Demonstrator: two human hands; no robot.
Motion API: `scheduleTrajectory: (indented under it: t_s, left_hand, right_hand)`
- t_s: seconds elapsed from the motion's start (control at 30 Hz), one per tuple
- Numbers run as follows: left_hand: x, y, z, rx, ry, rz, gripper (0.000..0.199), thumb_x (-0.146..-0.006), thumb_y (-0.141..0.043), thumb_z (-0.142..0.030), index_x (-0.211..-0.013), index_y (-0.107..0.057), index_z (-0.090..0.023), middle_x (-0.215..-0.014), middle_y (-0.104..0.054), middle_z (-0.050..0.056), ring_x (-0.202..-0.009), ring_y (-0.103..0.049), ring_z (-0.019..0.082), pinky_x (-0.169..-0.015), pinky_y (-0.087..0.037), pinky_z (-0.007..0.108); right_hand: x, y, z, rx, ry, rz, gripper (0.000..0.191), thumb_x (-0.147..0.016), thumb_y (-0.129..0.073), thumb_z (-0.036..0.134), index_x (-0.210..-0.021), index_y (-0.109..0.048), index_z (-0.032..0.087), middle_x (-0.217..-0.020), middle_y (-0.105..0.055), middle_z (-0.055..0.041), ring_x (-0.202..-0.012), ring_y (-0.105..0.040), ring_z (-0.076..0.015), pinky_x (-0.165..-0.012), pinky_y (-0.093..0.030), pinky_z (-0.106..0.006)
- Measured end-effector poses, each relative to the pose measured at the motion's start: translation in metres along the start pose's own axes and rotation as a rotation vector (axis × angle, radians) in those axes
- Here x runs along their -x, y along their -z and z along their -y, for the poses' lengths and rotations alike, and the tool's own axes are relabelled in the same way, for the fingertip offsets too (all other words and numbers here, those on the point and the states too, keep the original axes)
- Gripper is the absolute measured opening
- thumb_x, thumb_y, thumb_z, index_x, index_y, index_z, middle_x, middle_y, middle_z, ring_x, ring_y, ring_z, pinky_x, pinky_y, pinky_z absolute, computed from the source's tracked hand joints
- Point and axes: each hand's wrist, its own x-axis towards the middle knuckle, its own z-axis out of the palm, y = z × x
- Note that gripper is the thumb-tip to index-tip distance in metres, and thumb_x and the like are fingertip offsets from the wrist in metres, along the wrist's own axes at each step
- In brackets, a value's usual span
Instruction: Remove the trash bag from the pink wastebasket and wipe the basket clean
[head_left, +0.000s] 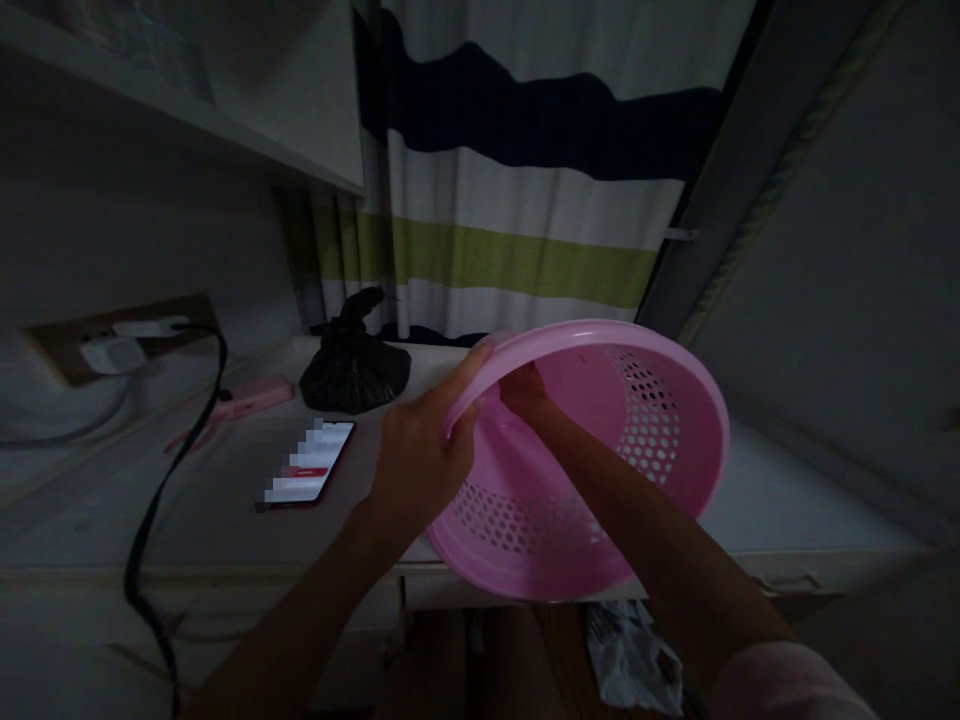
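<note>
A pink basket (577, 540) with rows of holes is tilted over the desk's front edge, its opening toward me. My left hand (431, 440) grips the basket's rim on the left side, thumb inside and fingers outside. Inside the basket, near its bottom, is my right hand (523, 390); its fingers look curled, and whatever they hold, if anything, is hidden.
On the desk (187, 520) to the left lie a lit phone (311, 470), a knotted black bag (356, 370) and a pink object (255, 398). A black cable (150, 520) hangs from the socket. Behind is a striped curtain (517, 200); below, a plastic bag (630, 655).
</note>
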Motion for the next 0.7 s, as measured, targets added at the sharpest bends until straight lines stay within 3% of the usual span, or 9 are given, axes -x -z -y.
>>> scheduleTrajectory:
  t_s: [0.1,0.4,0.53,0.7]
  left_hand:
    - [-0.003,-0.001,0.004,0.020,0.016,-0.019,0.045,-0.085,-0.047,-0.025,-0.130,-0.047,-0.027,-0.124,-0.060,-0.001,-0.102,-0.062,0.016,-0.089,-0.049,0.027]
    - [0.000,0.004,0.005,0.080,0.064,-0.052,0.044,-0.086,-0.048,-0.027,-0.129,-0.048,-0.025,-0.128,-0.057,0.000,-0.114,-0.055,0.018,-0.097,-0.046,0.032]
    - [0.002,0.005,0.005,0.068,0.082,-0.050,0.044,-0.086,-0.048,-0.029,-0.130,-0.048,-0.025,-0.125,-0.059,0.000,-0.104,-0.061,0.018,-0.091,-0.049,0.031]
    - [0.000,0.007,0.007,0.050,0.126,-0.056,0.045,-0.085,-0.048,-0.031,-0.130,-0.048,-0.027,-0.118,-0.064,0.000,-0.095,-0.064,0.017,-0.082,-0.052,0.028]
  right_hand:
    - [0.003,0.005,-0.005,0.015,-0.155,-0.024,0.059,-0.078,-0.041,0.006,-0.135,-0.032,-0.005,-0.139,-0.034,-0.0290,-0.130,-0.030,-0.0377,-0.106,-0.023,-0.053]
    - [0.001,0.012,0.008,-0.029,-0.108,0.096,0.072,-0.073,-0.049,0.004,-0.140,-0.025,-0.001,-0.148,-0.018,-0.0225,-0.137,-0.012,-0.0363,-0.111,-0.017,-0.047]
    - [0.001,0.004,0.025,-0.071,0.020,0.137,0.069,-0.075,-0.051,0.007,-0.140,-0.028,0.002,-0.149,-0.018,-0.0206,-0.138,-0.009,-0.0327,-0.112,-0.016,-0.045]
    - [0.023,-0.016,0.036,-0.094,0.284,0.165,0.055,-0.085,-0.042,0.014,-0.138,-0.033,0.003,-0.148,-0.023,-0.0185,-0.139,-0.012,-0.0295,-0.112,-0.018,-0.044]
